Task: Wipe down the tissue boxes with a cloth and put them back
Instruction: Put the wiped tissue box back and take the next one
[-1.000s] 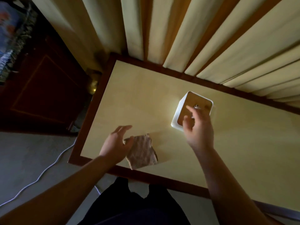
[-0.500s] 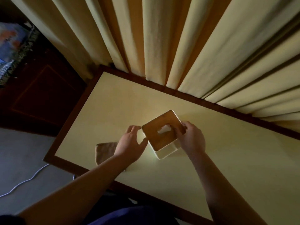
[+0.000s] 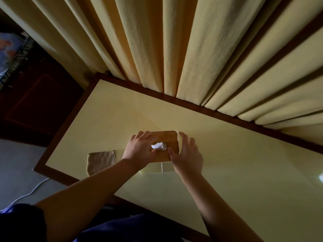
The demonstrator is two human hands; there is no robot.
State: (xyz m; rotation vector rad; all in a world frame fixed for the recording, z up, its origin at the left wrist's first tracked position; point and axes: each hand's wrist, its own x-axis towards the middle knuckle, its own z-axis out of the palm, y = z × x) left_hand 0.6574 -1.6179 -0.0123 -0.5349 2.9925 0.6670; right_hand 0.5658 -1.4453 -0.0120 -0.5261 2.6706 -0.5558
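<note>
A white tissue box (image 3: 166, 169) with a brown wooden lid (image 3: 170, 138) stands on the pale table (image 3: 108, 119). A white tissue (image 3: 158, 146) sticks up from the lid's slot. My left hand (image 3: 139, 148) lies over the lid's left part, its fingers spread across the top. My right hand (image 3: 187, 155) is at the box's right side, thumb on the lid and fingers along the right edge. A folded brown cloth (image 3: 101, 161) lies flat on the table to the left of the box, untouched.
Cream curtains (image 3: 192, 58) hang along the table's far edge. The table has a dark wooden border (image 3: 57, 173). A dark cabinet (image 3: 35, 105) stands at the left. A white cable (image 3: 29, 193) runs over the grey floor.
The box has been turned so its lid edges lie more square to me. My left hand has moved from the box's left side onto the lid. The camera has tilted up.
</note>
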